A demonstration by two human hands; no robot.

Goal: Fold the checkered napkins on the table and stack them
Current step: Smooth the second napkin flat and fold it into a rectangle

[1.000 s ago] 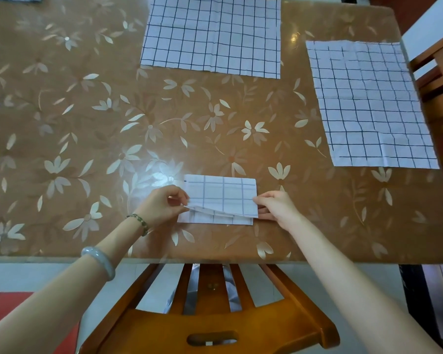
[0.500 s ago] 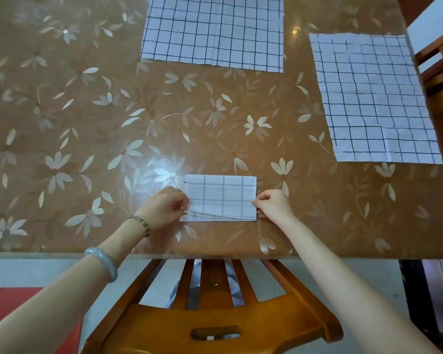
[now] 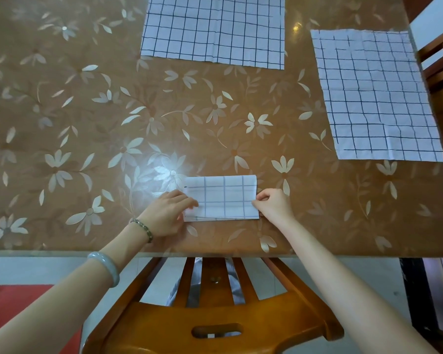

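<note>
While the folded napkin (image 3: 221, 198) sits near the front of the surface (image 3: 62, 175), the left hand (image 3: 168, 213) presses its left end flat and the right hand (image 3: 274, 205) pinches the right end, apparently squaring the layers.

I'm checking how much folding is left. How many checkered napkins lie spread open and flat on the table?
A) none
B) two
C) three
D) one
B: the far napkin and the right napkin lie spread flat, while only the folded napkin at the near side is folded small.
</note>
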